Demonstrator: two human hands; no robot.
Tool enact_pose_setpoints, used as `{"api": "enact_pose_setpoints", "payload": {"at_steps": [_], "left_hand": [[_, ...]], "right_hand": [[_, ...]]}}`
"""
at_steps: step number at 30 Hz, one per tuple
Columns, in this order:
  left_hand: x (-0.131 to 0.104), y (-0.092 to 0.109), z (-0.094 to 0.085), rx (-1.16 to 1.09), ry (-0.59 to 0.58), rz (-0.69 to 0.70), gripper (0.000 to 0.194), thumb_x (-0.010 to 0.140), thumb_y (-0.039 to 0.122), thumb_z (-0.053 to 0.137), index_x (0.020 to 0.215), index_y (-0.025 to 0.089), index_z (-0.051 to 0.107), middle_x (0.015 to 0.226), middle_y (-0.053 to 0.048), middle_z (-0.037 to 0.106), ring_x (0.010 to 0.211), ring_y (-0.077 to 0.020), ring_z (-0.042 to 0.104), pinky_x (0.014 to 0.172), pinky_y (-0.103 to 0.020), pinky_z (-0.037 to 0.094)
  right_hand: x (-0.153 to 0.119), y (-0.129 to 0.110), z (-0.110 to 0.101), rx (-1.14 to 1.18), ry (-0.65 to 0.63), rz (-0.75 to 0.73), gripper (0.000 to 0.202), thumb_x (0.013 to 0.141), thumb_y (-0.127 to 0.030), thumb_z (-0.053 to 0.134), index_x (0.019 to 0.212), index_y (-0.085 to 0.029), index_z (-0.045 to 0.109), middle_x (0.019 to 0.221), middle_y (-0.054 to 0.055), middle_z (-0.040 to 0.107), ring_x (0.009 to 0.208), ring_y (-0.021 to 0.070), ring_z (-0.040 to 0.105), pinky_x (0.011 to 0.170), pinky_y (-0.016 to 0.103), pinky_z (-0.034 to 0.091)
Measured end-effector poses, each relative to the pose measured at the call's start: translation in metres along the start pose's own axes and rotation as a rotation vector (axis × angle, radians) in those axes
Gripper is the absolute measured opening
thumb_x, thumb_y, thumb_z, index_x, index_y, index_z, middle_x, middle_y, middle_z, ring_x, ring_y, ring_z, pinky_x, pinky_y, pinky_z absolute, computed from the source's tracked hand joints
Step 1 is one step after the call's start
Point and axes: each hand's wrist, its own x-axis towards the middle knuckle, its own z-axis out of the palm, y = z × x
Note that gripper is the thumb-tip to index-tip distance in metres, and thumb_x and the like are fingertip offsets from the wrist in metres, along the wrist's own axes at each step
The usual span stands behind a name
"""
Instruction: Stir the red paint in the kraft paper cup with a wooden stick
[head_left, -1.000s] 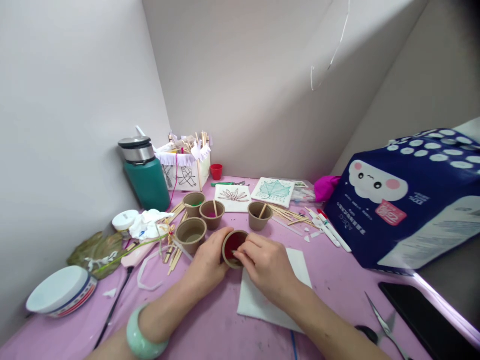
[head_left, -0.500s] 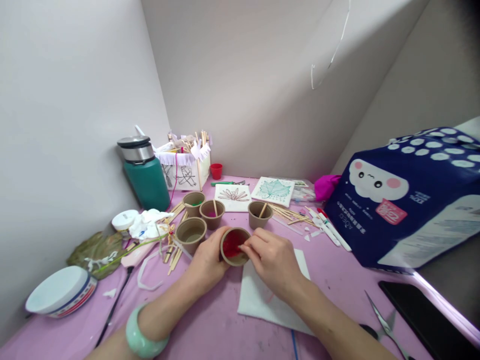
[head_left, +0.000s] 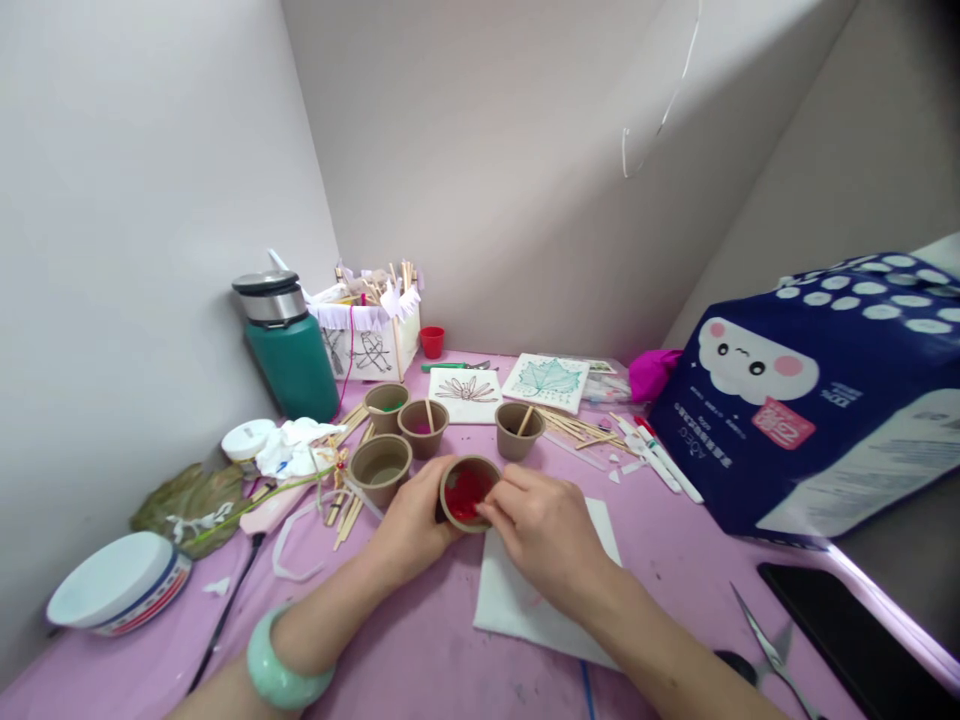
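My left hand (head_left: 415, 512) is wrapped round a small brown cup (head_left: 448, 522), tilted toward me, with red paint (head_left: 466, 490) inside. At the cup's right rim, my right hand (head_left: 546, 520) is closed in a pinch; what sits between its fingertips is mostly hidden. Under my right hand lies a white sheet (head_left: 517, 600) with a faint pink mark. Beyond stand more brown cups: one with a wooden stick (head_left: 520, 440), another with purple inside and a stick (head_left: 422, 440), one with green (head_left: 388, 392), and one with pale liquid (head_left: 381, 485).
At the left are a teal bottle (head_left: 292, 365), a bowl (head_left: 120, 585) and a dried leaf (head_left: 187, 500). Two drawings, a lotus (head_left: 465, 392) and a leaf picture (head_left: 547, 380), lie behind. Scissors (head_left: 772, 650), a black phone (head_left: 847, 640) and a blue package (head_left: 750, 450) are at right.
My right fingertips have shifted slightly left and down inside the cup's rim. My left hand still holds the cup, which has barely moved.
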Motion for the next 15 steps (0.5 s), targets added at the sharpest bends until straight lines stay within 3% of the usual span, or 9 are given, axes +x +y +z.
{"api": "enact_pose_setpoints", "payload": {"at_steps": [5, 12, 15], "left_hand": [[-0.0018, 0.0055, 0.0001, 0.022, -0.028, 0.038, 0.045, 0.078, 0.012, 0.061, 0.120, 0.024, 0.049, 0.118, -0.004, 0.058, 0.109, -0.0187, 0.055, 0.094, -0.032, 0.045], [-0.0020, 0.0057, 0.0001, 0.050, -0.003, 0.038, 0.046, 0.077, 0.011, 0.060, 0.120, 0.023, 0.048, 0.118, -0.006, 0.057, 0.109, -0.0204, 0.055, 0.095, -0.034, 0.045], [-0.0020, 0.0043, 0.0000, 0.050, -0.002, 0.033, 0.047, 0.076, 0.011, 0.060, 0.120, 0.023, 0.048, 0.118, -0.006, 0.057, 0.109, -0.0211, 0.055, 0.094, -0.036, 0.046]], "right_hand": [[-0.0001, -0.0016, 0.0001, -0.092, 0.079, -0.011, 0.020, 0.085, -0.018, 0.055, 0.066, -0.016, 0.061, 0.066, 0.001, 0.056, 0.059, 0.0127, 0.048, 0.055, 0.028, 0.028], [-0.0003, -0.0033, 0.0037, -0.041, 0.079, 0.003, 0.021, 0.086, -0.019, 0.055, 0.066, -0.017, 0.062, 0.066, 0.000, 0.057, 0.059, 0.0121, 0.048, 0.056, 0.027, 0.029], [-0.0003, -0.0034, 0.0026, -0.015, 0.018, 0.027, 0.019, 0.085, -0.019, 0.057, 0.067, -0.017, 0.062, 0.068, 0.000, 0.059, 0.059, 0.0116, 0.049, 0.056, 0.026, 0.029]]}}
